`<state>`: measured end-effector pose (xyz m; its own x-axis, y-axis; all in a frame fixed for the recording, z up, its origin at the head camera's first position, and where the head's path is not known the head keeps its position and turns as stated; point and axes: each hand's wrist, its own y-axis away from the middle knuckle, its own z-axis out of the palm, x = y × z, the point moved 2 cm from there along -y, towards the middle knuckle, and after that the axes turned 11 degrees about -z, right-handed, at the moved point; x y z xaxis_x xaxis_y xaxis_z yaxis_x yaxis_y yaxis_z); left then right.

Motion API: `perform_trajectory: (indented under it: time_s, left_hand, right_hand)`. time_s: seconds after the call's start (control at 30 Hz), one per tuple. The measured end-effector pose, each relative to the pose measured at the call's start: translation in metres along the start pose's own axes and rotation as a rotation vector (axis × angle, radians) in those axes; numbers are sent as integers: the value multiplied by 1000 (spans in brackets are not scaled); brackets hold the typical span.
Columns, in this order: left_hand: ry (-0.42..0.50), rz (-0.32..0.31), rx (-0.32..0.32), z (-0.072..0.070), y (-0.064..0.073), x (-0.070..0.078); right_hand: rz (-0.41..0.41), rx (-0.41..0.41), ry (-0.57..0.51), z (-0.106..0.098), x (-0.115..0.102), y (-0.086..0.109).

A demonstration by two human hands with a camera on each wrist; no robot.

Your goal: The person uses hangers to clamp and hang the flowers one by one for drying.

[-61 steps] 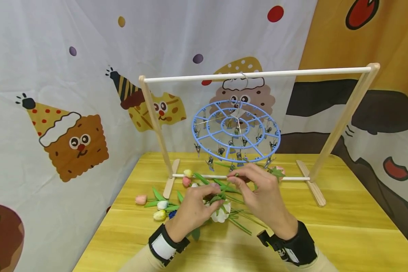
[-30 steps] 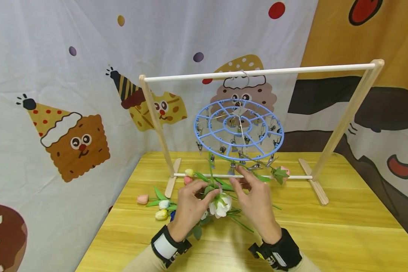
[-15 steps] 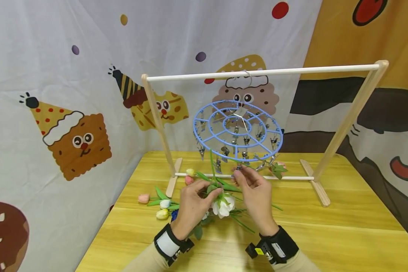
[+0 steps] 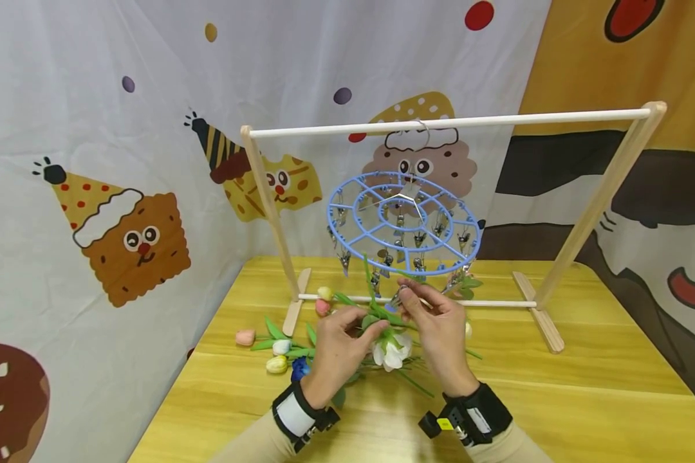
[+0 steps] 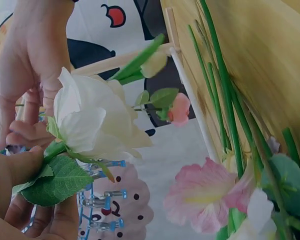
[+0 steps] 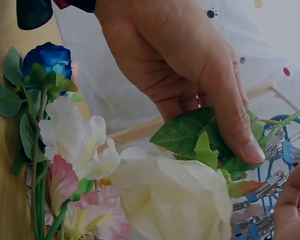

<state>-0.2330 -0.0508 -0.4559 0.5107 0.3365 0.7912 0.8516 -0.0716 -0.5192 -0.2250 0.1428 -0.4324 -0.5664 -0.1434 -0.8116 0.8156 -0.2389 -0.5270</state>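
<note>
My left hand (image 4: 338, 347) pinches a white artificial rose (image 4: 391, 354) just behind its bloom, at the leaves (image 5: 60, 182). The bloom hangs low toward me, and the green stem (image 4: 369, 276) rises toward the hanger. Beside it, my right hand (image 4: 440, 331) pinches a metal clip (image 4: 395, 301) with a blue tip, hanging from the round blue clip hanger (image 4: 440, 271). Clip and stem overlap in the head view. In the right wrist view, the left thumb (image 6: 235, 125) lies across the leaves, with several clips (image 6: 270, 185) close behind.
A wooden rack (image 4: 591, 212) carries the hanger on its top bar (image 4: 498, 121). A pink flower (image 5: 180, 109) hangs at the hanger's right. On the table (image 4: 556, 399) lie tulips (image 4: 277, 364), a blue rose (image 4: 300, 368), pink-white flowers (image 6: 97, 215) and loose stems (image 5: 225, 100).
The right hand has left a stem at the right and now pinches a clip, tilting it toward the rose. The left hand has turned the rose stem-up and shifted slightly right. The hanger has turned a little.
</note>
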Motion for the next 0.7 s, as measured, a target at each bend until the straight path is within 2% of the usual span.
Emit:
perform_trajectory:
  time_s: [0.2, 0.4, 0.7]
  left_hand:
    - [40, 7, 34, 7, -1, 0]
    - [68, 26, 50, 12, -1, -2]
    - [75, -30, 63, 16, -2, 3]
  right_hand:
    - [1, -2, -38, 1, 1, -3]
    - [-49, 18, -19, 2, 0, -3]
    - [-113, 56, -30, 2, 3, -6]
